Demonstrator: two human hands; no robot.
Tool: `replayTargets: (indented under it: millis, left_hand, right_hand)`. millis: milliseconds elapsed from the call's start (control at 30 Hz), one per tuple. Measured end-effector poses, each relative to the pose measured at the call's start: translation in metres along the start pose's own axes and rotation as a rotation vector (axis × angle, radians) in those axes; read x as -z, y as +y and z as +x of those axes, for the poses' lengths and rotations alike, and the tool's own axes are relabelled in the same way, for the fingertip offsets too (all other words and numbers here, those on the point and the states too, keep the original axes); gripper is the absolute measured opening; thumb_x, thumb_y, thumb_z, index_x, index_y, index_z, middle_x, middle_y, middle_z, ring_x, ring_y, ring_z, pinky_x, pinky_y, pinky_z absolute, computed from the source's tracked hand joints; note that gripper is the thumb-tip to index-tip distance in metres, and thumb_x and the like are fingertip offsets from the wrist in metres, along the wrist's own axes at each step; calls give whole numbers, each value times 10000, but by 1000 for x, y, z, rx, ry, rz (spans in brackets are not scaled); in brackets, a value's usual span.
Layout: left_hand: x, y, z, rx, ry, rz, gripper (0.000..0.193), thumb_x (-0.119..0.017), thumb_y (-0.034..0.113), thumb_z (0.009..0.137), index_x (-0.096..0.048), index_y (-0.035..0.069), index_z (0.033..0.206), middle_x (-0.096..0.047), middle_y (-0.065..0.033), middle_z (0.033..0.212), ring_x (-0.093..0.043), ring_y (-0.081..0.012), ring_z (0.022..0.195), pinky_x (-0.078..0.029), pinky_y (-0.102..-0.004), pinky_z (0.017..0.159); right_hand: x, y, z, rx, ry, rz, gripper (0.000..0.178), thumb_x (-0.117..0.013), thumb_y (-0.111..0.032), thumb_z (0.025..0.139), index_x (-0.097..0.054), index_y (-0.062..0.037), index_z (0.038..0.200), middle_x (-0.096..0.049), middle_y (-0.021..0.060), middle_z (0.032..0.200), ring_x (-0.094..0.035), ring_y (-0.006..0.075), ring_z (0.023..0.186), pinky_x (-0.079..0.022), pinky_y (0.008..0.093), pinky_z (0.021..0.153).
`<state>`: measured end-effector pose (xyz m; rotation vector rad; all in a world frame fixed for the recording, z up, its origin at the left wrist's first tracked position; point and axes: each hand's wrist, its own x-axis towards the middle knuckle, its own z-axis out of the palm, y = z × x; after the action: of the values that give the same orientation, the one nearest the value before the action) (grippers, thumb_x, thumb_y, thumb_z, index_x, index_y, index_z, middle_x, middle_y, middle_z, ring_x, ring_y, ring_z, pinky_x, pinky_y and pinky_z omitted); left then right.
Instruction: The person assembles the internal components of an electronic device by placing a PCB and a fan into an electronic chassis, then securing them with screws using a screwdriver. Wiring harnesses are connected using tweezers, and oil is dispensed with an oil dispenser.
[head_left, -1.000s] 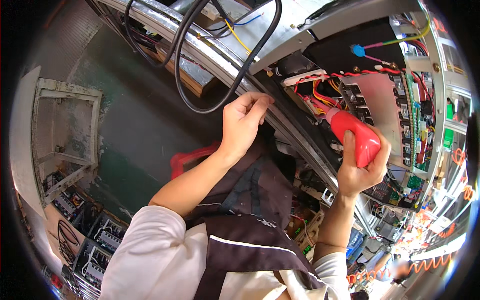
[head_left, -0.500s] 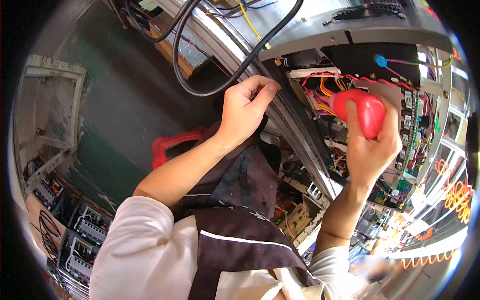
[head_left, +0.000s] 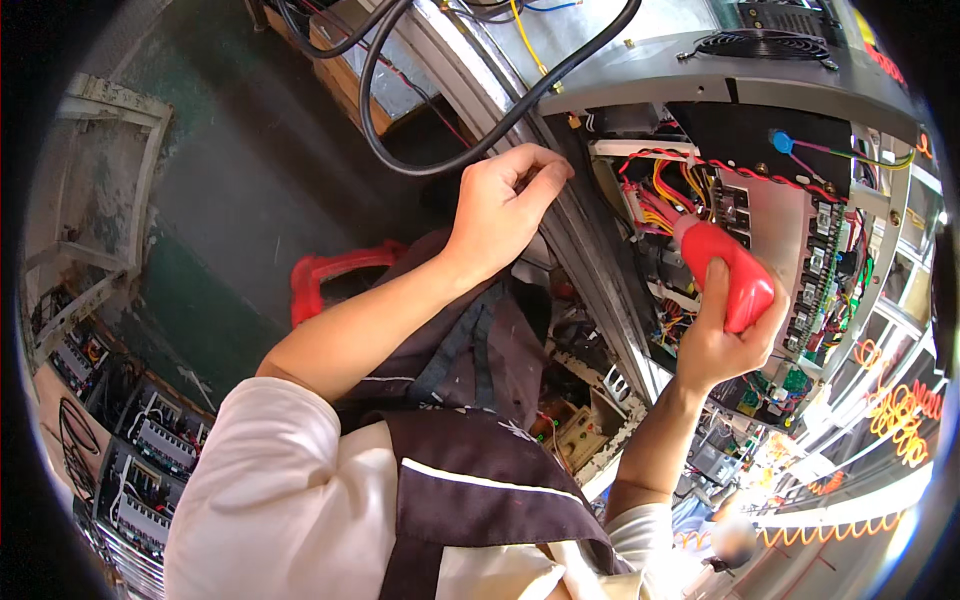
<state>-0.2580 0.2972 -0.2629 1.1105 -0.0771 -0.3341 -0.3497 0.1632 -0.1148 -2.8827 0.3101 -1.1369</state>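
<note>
Beyond rail edge (head_left: 598,275), bottle (head_left: 740,278) in right hand (head_left: 722,352)

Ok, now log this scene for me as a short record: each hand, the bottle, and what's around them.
Left hand: the left hand is curled, thumb and fingertips together, by the metal rail; contact unclear
Right hand: the right hand grips a red squeeze bottle
Bottle: tilted, its nozzle end by the red and yellow wires; nozzle contact unclear
Nearby: black cable, blue disc-shaped component, round fan grille
Floor: red frame-like object
</note>
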Motion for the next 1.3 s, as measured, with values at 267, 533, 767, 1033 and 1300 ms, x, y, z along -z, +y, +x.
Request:
replayTargets:
  millis: [267, 533, 767, 1033, 1300]
  left_hand:
    - [-5, -2, -5, -76, -45, 143, 180, -582, 125, 891, -675, -28, 911, -619, -15, 697, -502, -40, 606, -412, -212, 551]
    - [-9, -10, -16, -98, -103, 197, 159, -606, 114, 878, -670, -25, 920, -680, -69, 768, -592, -75, 694, -470, -238, 629]
    - [-6, -10, -29, -126, -150, 279, 172, -625, 142, 857, -677, -7, 926, -673, -91, 736, -608, -126, 624, -471, -278, 581]
    - [-6, -34, -65, -185, -490, 554, 157, -589, 204, 822, -671, 70, 813, -657, -102, 722, -641, -298, 681, -501, -397, 601]
    - [5, -39, -83, -205, -556, 659, 141, -585, 199, 836, -658, 81, 811, -642, -81, 714, -627, -279, 654, -483, -391, 583]
  right_hand:
    - [0, -2, -14, 9, 122, -33, 342, -789, -92, 755, -600, 33, 1010, -654, 107, 942, -608, 193, 835, -504, 328, 799]
    - [-8, -4, 2, 40, -12, -92, 387, -820, -154, 717, -614, -13, 1012, -666, 114, 913, -644, 227, 793, -511, 334, 768]
    - [-5, -9, 17, -20, -162, -80, 407, -818, -181, 717, -608, -16, 1024, -666, 139, 898, -654, 255, 771, -515, 341, 751]
    - [-16, -18, 50, 254, -302, -120, 350, -757, -253, 764, -605, -22, 978, -661, 191, 806, -657, 359, 717, -512, 380, 649]
    - [-12, -14, 36, 209, -321, -84, 361, -763, -216, 764, -598, -34, 1029, -658, 169, 839, -659, 336, 740, -521, 348, 675]
